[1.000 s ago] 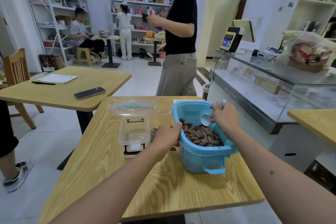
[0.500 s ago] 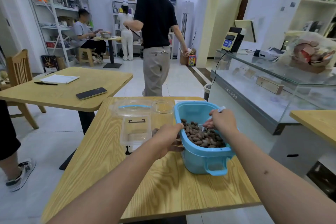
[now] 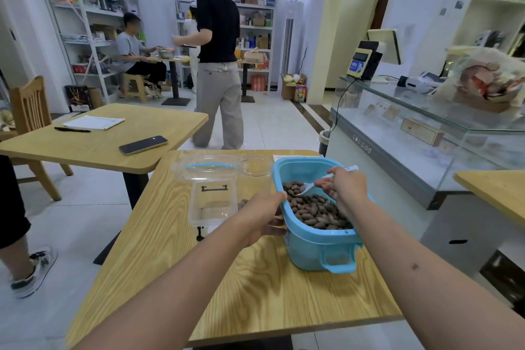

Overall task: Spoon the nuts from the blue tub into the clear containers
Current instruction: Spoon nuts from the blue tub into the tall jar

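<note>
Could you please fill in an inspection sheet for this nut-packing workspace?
Surface: wooden table, bare at the near end.
Job's things: blue tub holds nuts; clear containers stand left of it.
Clutter: a sheet of paper behind the tub.
Hands: left hand grips something at the tub's left rim; right hand holds a white spoon in the nuts.
Cables: black cable on the glass counter.
Surroundings: neighbouring table with phone; people nearby.

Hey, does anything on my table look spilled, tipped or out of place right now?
Nothing stands out. The nuts all sit inside the blue tub, which stands upright; none show on the table. The right hand holds the spoon over them, and the left hand rests by the tub's rim.
</note>
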